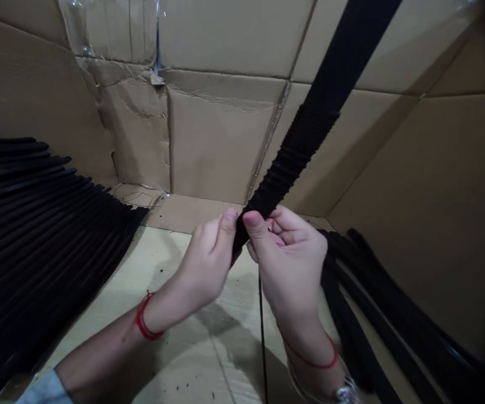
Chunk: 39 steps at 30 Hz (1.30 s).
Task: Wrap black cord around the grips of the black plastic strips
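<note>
A long flat black strip (349, 53) slants down from the top right towards my hands. Around its lower part sits a black fabric sleeve (295, 148), bunched into tight ridges. My left hand (209, 255) pinches the sleeve's lower end from the left, thumb on top. From the right, my right hand (291, 258) grips the same end, its thumb beside the left thumb and its fingers curled beneath. The strip's lower tip is hidden by the sleeve and my fingers.
Many dark strips (49, 235) lie in a row on the left. Several more black strips (373, 303) rest at the right. Cardboard walls (221, 140) rise behind the pale work surface (183, 359), which carries small dark specks and a dark seam line.
</note>
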Each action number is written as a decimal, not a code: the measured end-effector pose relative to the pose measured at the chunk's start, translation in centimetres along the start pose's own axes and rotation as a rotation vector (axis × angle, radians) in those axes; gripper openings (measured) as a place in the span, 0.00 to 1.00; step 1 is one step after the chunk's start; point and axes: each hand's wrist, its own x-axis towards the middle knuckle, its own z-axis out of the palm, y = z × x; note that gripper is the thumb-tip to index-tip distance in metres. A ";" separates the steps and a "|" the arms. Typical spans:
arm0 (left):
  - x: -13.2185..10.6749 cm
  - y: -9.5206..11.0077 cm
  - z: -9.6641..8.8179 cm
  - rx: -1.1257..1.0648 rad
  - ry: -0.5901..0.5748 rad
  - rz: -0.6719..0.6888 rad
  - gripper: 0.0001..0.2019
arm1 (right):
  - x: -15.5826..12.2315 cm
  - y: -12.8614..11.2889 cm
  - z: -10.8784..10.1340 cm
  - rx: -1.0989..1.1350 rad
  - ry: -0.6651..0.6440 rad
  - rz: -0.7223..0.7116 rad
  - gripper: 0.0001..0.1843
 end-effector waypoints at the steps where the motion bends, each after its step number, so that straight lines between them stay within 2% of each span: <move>1: 0.0 0.1 -0.4 -0.020 -0.101 -0.072 0.33 | 0.1 0.0 -0.1 -0.011 -0.084 0.021 0.13; 3: 0.0 0.5 -1.1 -0.029 -0.343 -0.167 0.35 | 0.2 0.2 -0.2 -0.046 -0.190 0.033 0.14; 4: 0.0 0.7 -1.3 0.048 -0.313 -0.135 0.35 | 0.3 0.4 -0.2 -0.063 -0.177 0.012 0.14; 7: -0.2 0.7 -0.8 0.387 0.073 0.125 0.29 | 0.4 1.0 0.0 -0.051 0.067 -0.093 0.14; 8: -0.2 0.4 -0.4 0.408 0.128 0.171 0.27 | 0.5 1.1 0.1 -0.024 0.088 -0.085 0.14; 9: -0.2 0.1 0.1 0.348 0.099 0.161 0.27 | 0.5 1.2 0.1 0.014 0.045 -0.039 0.14; 12: 0.1 -0.9 1.1 0.030 -0.143 -0.020 0.33 | 0.8 1.2 -0.1 0.127 -0.160 0.164 0.17; 13: 0.3 -1.1 1.1 0.009 -0.173 -0.036 0.33 | 0.9 1.3 -0.2 0.132 -0.155 0.171 0.17; 14: 0.4 -1.2 1.0 0.055 -0.160 -0.010 0.32 | 1.0 1.4 -0.2 0.111 -0.098 0.133 0.17; 17: 0.6 -0.8 0.3 0.236 0.024 0.146 0.25 | 1.0 1.5 -0.2 0.026 0.106 -0.048 0.16; 18: 0.6 -0.6 0.1 0.201 0.009 0.133 0.24 | 0.8 1.3 -0.2 0.024 0.091 -0.051 0.17; 21: 0.7 -0.2 0.0 -0.107 -0.303 -0.051 0.27 | 0.2 0.6 -0.2 0.027 -0.117 0.039 0.18; 22: 0.7 -0.2 0.2 -0.145 -0.349 -0.074 0.28 | 0.1 0.5 -0.1 -0.002 -0.134 0.040 0.17; 23: 0.6 -0.3 0.3 -0.111 -0.309 -0.046 0.28 | -0.1 0.4 -0.1 -0.048 -0.084 0.013 0.16; 25: 0.5 -0.6 0.5 0.089 -0.043 0.083 0.26 | -0.1 0.5 0.0 -0.109 0.080 -0.049 0.14; 26: 0.5 -0.7 0.5 0.169 0.074 0.124 0.25 | 0.0 0.6 0.0 -0.102 0.097 -0.033 0.14; 27: 0.5 -0.7 0.4 0.207 0.140 0.131 0.25 | 0.1 0.7 0.0 -0.067 0.046 0.018 0.15; 28: 0.5 -0.7 0.3 0.163 0.078 0.080 0.26 | 0.2 0.8 0.0 -0.022 -0.049 0.083 0.16; 29: 0.5 -0.7 0.1 0.078 -0.038 0.017 0.27 | 0.3 0.8 0.0 0.020 -0.142 0.139 0.17; 30: 0.5 -0.6 0.0 -0.013 -0.173 -0.044 0.29 | 0.4 0.8 0.1 0.047 -0.190 0.167 0.18; 31: 0.5 -0.5 -0.1 -0.078 -0.276 -0.077 0.31 | 0.5 0.7 0.1 0.056 -0.182 0.160 0.18; 32: 0.5 -0.4 -0.1 -0.082 -0.284 -0.057 0.32 | 0.5 0.7 0.2 0.053 -0.123 0.128 0.18; 34: 0.4 -0.4 -0.1 -0.034 -0.144 0.039 0.32 | 0.4 0.5 0.1 0.051 0.000 0.062 0.18; 35: 0.3 -0.3 -0.1 -0.020 -0.066 0.077 0.31 | 0.4 0.3 0.0 0.057 -0.012 0.058 0.18; 36: 0.2 -0.3 -0.2 -0.038 -0.042 0.082 0.31 | 0.4 0.2 -0.1 0.064 -0.085 0.074 0.18; 37: 0.1 -0.2 -0.3 -0.078 -0.106 0.041 0.30 | 0.4 0.0 -0.3 0.062 -0.182 0.097 0.18; 38: 0.1 -0.1 -0.4 -0.142 -0.251 -0.046 0.31 | 0.5 -0.1 -0.5 0.046 -0.256 0.110 0.16; 39: 0.1 -0.1 -0.5 -0.186 -0.396 -0.135 0.33 | 0.5 -0.2 -0.6 0.021 -0.276 0.104 0.15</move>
